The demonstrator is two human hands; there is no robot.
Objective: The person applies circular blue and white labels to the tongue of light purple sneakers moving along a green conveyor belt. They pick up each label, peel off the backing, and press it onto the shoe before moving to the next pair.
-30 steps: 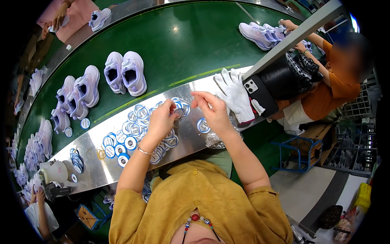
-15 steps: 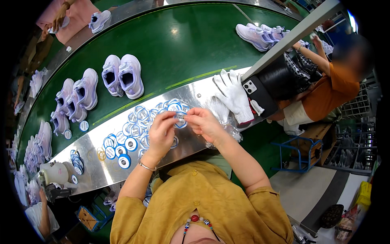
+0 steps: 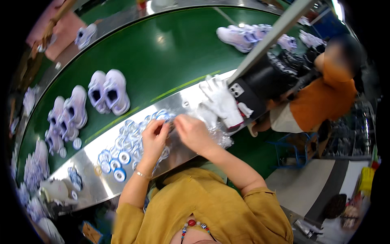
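My left hand [image 3: 155, 138] and my right hand [image 3: 194, 132] meet over the near metal ledge, fingers pinched together. Between their fingertips is a small round tag [image 3: 170, 121], mostly covered by the fingers and blurred. Beneath and to the left of my hands spreads a pile of round blue-and-white tags [image 3: 131, 130], overlapping one another. A few tags with dark centres, such as one round tag [image 3: 120, 175], lie at the pile's near edge. To the right of my right hand are clear plastic bits [image 3: 221, 136] and a white glove [image 3: 221, 101].
On the green conveyor [image 3: 162, 53] stand a pair of pale lilac sneakers [image 3: 109, 91] and more sneakers [image 3: 67, 114] farther left. A slanted grey post [image 3: 264, 44] rises at right, near a dark phone [image 3: 242, 91]. A person in orange [image 3: 325, 97] works beyond it. A whitish container [image 3: 55, 190] sits at far left.
The whole view has shifted and blurred slightly, with the surroundings moving left. My fingers have turned around the tag, which now shows less of its face.
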